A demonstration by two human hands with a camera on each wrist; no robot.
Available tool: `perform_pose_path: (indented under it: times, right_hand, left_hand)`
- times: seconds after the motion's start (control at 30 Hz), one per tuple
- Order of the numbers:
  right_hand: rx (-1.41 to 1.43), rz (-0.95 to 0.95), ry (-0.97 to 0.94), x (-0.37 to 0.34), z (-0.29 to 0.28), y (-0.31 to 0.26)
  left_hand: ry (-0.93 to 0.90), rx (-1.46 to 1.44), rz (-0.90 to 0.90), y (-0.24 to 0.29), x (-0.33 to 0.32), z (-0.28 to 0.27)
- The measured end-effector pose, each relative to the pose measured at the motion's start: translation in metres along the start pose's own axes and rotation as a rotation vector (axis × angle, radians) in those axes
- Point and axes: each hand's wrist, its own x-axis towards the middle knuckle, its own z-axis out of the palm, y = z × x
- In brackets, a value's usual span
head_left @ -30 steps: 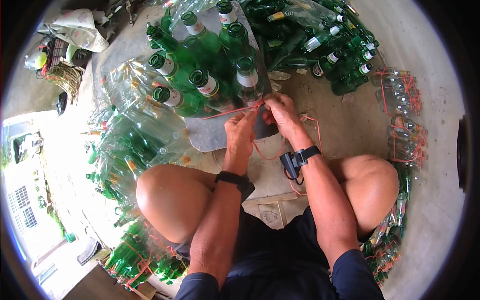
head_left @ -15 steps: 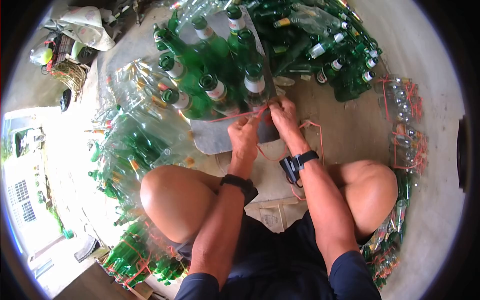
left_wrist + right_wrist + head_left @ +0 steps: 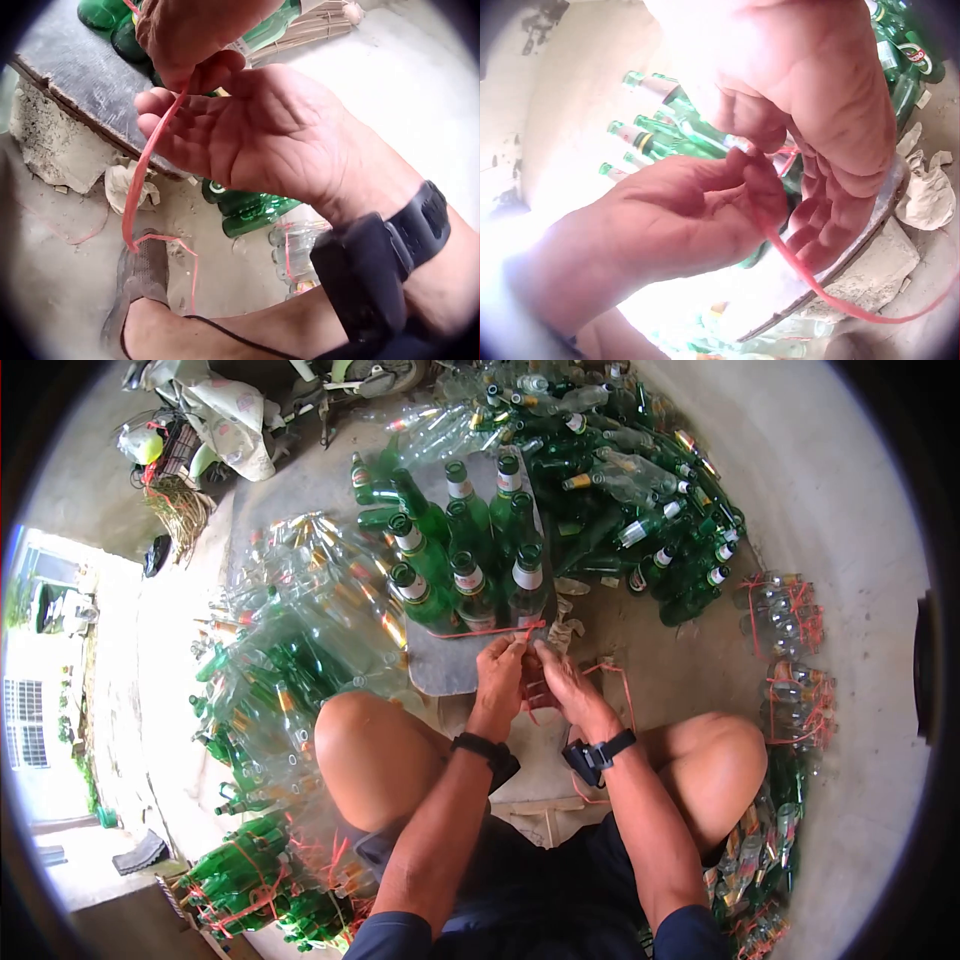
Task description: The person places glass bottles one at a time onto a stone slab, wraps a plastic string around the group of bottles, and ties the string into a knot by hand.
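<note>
Green glass bottles point(image 3: 470, 550) with white neck labels stand grouped upright on a dark board point(image 3: 445, 665). Red plastic twine point(image 3: 480, 631) runs along the near side of their lower part, gathered at the near right corner. Just in front of that corner, my left hand point(image 3: 503, 678) pinches the twine, whose loose strip point(image 3: 810, 281) trails from its fingers in the right wrist view. My right hand point(image 3: 567, 685) meets it fingertip to fingertip, thumb and forefinger on the twine. In the left wrist view its palm point(image 3: 277, 139) faces the camera, other fingers loosely bent, the strip crossing them.
Clear bottles point(image 3: 320, 580) lie heaped left of the board, green ones point(image 3: 660, 550) at the back right. Bundles tied with red twine point(image 3: 785, 615) lie by the right wall. Loose twine point(image 3: 627, 690) lies on the floor, and a shoe point(image 3: 146, 270) stands below the hands.
The head view has tilted up, so bottles and board sit lower in it. Both hands have drawn slightly back from the bottles toward the body and closer together, fingertips now meeting.
</note>
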Motion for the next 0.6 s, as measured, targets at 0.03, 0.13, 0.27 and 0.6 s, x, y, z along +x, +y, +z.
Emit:
perform_pose_path:
  times: [0.03,0.13,0.27,0.6]
  right_hand:
    - [-0.037,0.049,-0.035,-0.006,-0.002,-0.001]
    - [-0.255,0.103,-0.020,-0.023,-0.009,-0.019]
    - [-0.912,-0.335,0.056,-0.014,-0.025,-0.013]
    - [-1.306,-0.704,0.191,-0.075,-0.023,-0.120]
  left_hand:
    - [0.010,-0.033,-0.023,0.004,-0.005,0.003]
    - [-0.035,-0.048,0.017,0.004,-0.006,-0.001]
    - [-0.082,-0.005,0.068,0.004,-0.009,-0.001]
    - [-0.132,0.111,0.133,0.055,-0.044,0.028]
